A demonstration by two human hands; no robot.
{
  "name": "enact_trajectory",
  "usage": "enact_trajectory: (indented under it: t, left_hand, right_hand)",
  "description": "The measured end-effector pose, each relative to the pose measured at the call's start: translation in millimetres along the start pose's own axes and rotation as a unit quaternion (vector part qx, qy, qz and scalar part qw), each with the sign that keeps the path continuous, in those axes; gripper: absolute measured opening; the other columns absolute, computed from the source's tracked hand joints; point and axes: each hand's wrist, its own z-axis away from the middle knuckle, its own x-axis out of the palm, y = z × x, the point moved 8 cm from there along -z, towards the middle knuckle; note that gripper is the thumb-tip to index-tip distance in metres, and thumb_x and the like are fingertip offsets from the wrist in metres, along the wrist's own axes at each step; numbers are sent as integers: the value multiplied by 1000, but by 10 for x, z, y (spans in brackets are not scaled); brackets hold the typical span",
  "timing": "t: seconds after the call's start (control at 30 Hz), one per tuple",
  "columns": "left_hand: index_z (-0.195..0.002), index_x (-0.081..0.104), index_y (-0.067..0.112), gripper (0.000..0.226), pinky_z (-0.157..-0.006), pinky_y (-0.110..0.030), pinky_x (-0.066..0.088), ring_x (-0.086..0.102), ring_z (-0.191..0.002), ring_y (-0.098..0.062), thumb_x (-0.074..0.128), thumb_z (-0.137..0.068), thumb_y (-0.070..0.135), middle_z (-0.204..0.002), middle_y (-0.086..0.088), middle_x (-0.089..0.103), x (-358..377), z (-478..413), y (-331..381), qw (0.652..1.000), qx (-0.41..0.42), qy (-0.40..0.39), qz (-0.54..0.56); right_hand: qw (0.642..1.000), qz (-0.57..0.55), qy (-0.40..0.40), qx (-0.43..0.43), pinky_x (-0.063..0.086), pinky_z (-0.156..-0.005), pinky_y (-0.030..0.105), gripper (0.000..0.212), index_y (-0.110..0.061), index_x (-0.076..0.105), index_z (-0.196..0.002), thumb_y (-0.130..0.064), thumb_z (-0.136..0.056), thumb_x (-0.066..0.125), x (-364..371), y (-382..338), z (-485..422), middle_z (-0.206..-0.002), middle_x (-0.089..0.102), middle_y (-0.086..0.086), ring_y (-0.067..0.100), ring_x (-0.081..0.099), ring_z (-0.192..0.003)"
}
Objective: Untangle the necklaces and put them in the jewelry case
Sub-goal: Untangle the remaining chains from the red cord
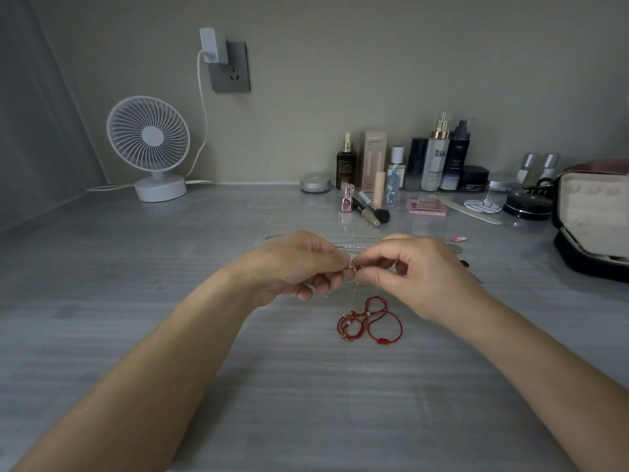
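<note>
Two hands [296, 267] [422, 274], fine chain [354, 269] between, before seemingly silver chains [357, 237]; red cords [371, 321] nearer.

Jewelry case [592, 212] cut by right edge; gold piece [354, 268] too small to identify; silver chains [354, 237] partly hidden

A white desk fan with a round grille [148, 144] stands at the back left of the grey wood-grain table [170, 267]. Behind it a white cable [203, 107] hangs from a white charger [212, 46] plugged into a grey wall socket [235, 76]. Along the wall to the right stand a dark brown dropper bottle [345, 163] and a beige carton [373, 158]. In front of them lie a black-bristled makeup brush [374, 207], a pink rectangular palette [426, 205] and a pale nail file [473, 211].
</note>
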Motion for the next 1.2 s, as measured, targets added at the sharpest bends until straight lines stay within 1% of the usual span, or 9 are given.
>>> enact_trajectory:
  t: [0.1, 0.23, 0.33, 0.43, 0.5, 0.7, 0.8, 1.0, 1.2]
  left_hand:
    - [-71, 63, 16, 26, -50, -21, 35, 49, -48, -5, 50, -93, 22, -55, 6, 56, -6, 1, -3, 1000, 0, 0, 5]
    - [-69, 59, 15, 28, -52, -21, 35, 47, -50, -6, 48, -94, 21, -56, 5, 54, 35, -12, 1, 1000, 9, -2, -2]
    - [-68, 59, 15, 28, -53, -23, 35, 47, -52, -6, 48, -94, 20, -58, 4, 54, 60, -20, -10, 1000, 5, 0, -10]
    - [-69, 58, 15, 27, -58, -24, 38, 52, -65, -9, 48, -93, 18, -70, 3, 58, 45, -31, -14, 1000, 2, 12, 17]
    - [-67, 57, 16, 29, -62, -24, 40, 54, -73, -10, 47, -94, 18, -76, 3, 60, 43, -43, -8, 998, 2, 10, 60]
    - [-42, 45, 23, 54, -72, -30, 41, 58, -74, -13, 41, -94, 36, -69, 3, 61, 30, -84, 11, 981, 9, -3, 193]
    - [-46, 41, 23, 49, -72, -31, 41, 57, -62, -14, 42, -92, 40, -52, 4, 52, 60, -121, 24, 965, 24, 2, 263]
    - [-43, 41, 23, 39, -75, -32, 42, 53, -56, -13, 52, -74, 45, -48, 6, 43, 58, -125, 84, 932, 69, 3, 355]
    - [-48, 43, 24, 35, -70, -29, 37, 46, -57, -12, 53, -74, 44, -48, 7, 37, 116, -162, 26, 945, 61, -4, 322]
  right_hand:
    - [1000, -19, 7, 8, 43, -70, 3, 13, -21, 73, -91, -20, -80, 67, -24, 11, 8, -79, 65, -17, -5, 58, -84]
    - [997, -76, 0, 35, 41, -59, 4, 17, -21, 73, -89, -24, -72, 75, 4, 39, 18, -73, 66, -16, -7, 59, -70]
    - [996, -72, -1, 45, 49, -63, 10, 10, -22, 73, -86, -19, -77, 71, 25, 73, 10, -70, 65, -16, -2, 62, -69]
    - [990, -124, 4, 61, 53, -65, 17, 16, -28, 68, -78, -13, -81, 66, -4, 119, -6, -63, 66, -10, 5, 64, -62]
    - [981, -179, 4, 70, 50, -60, 13, 18, -25, 67, -76, -9, -82, 64, -12, 130, -13, -61, 67, -9, 2, 63, -58]
    - [926, -342, 5, 162, 38, -47, 17, 12, -12, 62, -82, -9, -89, 54, 5, 251, -5, -68, 72, 0, 8, 63, -56]
    - [879, -436, 6, 192, 38, -46, 17, 13, -9, 60, -83, -6, -90, 50, 28, 287, 0, -64, 70, 3, 10, 60, -54]
    - [835, -512, 14, 204, 48, -54, 19, 22, -12, 55, -75, -5, -92, 43, 28, 292, -23, -68, 71, 3, 11, 66, -62]
    - [809, -552, 38, 201, 54, -62, 26, 23, -12, 52, -76, -8, -94, 38, -17, 306, -31, -46, 54, 0, 16, 60, -52]
